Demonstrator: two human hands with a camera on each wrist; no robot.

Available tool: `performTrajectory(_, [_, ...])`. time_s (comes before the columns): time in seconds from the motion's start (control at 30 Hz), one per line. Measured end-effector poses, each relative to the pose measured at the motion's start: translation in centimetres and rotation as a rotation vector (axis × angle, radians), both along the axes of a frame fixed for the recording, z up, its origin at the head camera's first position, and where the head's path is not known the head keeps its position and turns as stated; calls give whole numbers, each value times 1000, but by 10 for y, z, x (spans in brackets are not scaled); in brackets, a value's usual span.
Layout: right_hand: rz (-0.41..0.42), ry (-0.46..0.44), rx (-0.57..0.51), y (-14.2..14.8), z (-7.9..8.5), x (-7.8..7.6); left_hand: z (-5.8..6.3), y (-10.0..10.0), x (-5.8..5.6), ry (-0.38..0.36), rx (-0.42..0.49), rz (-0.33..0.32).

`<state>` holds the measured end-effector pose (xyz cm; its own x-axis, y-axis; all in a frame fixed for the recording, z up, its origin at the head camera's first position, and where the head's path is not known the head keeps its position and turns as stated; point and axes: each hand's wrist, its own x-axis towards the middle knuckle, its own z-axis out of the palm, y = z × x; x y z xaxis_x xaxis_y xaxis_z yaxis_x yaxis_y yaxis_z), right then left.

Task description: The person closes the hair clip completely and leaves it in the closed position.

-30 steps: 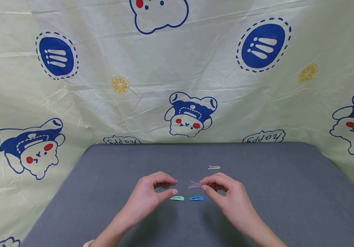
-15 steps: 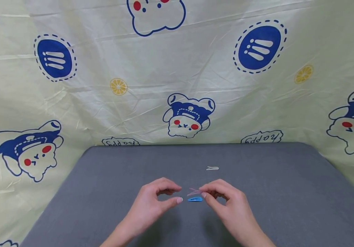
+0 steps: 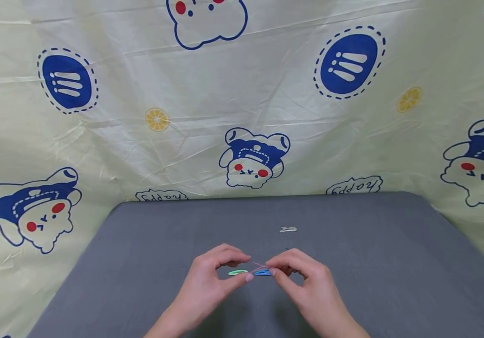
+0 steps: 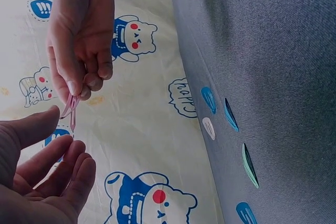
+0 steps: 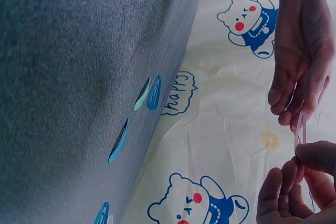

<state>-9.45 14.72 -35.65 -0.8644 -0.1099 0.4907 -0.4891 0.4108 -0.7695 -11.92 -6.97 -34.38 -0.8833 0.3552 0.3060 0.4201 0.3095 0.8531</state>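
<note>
In the head view my right hand pinches one end of a pink snap hair clip between thumb and forefinger. The clip is sprung apart, its two arms spread in a narrow V. My left hand faces it with thumb and forefinger parted, fingertips close by the spread ends. Beneath the hands lie a green hair clip and a blue hair clip, each partly covered in the head view. Further back is a white hair clip.
A grey cloth-covered table carries the clips. More blue clips show on it in the left wrist view. Behind the table hangs a pale curtain printed with cartoon bears.
The hands have drawn closer together: my left hand moved right, my right hand slightly left and down with the pink clip. The head view has shifted slightly.
</note>
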Motion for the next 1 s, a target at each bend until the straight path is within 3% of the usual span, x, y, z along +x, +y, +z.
performTrajectory(0.33, [20,84,2,-4,-5,2,-4,0,0,39,12,-44])
performTrajectory(0.5, [8,157,5,-7,-7,1,-8,2,-2,120,20,-33])
performTrajectory(0.7, [0,215,0,-10,-12,1,-10,3,-1,155,41,-7])
performTrajectory(0.87, [-1,166,-52,-12,-13,2,-11,4,0,199,72,-5])
performTrajectory(1.0, [-3,72,-125,-16,-14,4,-10,3,0,162,94,-19])
